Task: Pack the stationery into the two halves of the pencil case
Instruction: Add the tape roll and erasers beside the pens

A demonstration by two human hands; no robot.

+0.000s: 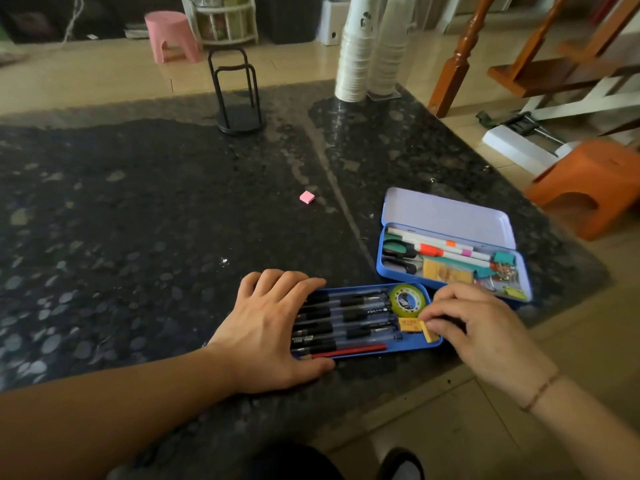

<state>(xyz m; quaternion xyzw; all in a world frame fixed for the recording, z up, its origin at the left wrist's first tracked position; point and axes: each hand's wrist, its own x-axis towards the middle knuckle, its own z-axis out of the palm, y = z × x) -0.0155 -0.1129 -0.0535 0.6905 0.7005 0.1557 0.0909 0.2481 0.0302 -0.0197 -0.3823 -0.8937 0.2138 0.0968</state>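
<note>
A blue tray [377,351] of the pencil case lies at the table's front edge, holding several black pens, a red pencil [349,350], a green tape roll [408,301] and a yellow eraser [409,324]. My left hand [277,327] rests flat on the tray's left end, fingers spread over the pens. My right hand [481,327] pinches a second yellow eraser [428,333] at the tray's right end. The open blue case [450,251] stands behind, with scissors, markers, clips and sticky notes inside. A pink eraser [307,197] lies alone on the table.
The dark speckled table [138,209] carries a black wire stand [239,95] and stacks of white cups [374,46] at the back. An orange stool [588,185] stands right of the table; a pink stool [171,36] is far behind.
</note>
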